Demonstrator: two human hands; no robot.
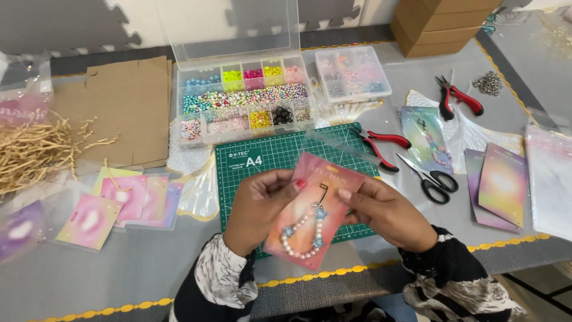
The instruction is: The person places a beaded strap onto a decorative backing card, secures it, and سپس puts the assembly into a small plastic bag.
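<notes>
A pink backing card [313, 209] carries a beaded charm of pearl beads and blue stars [305, 235] hung from a black cord loop. My left hand [259, 209] grips the card's left edge, thumb near the top. My right hand [387, 211] holds the right edge, its fingertips pinching by the cord at the card's upper middle. The card is tilted, above the front edge of a green cutting mat [262, 158].
An open bead organiser [244, 101] and a smaller closed bead box [351, 73] stand behind the mat. Red-handled pliers [381, 143], another pair of pliers [456, 98], scissors [432, 179], finished cards [503, 185] and clear bags [551, 179] lie right. Blank cards [128, 200], paper shred [36, 149], cardboard [128, 107] lie left.
</notes>
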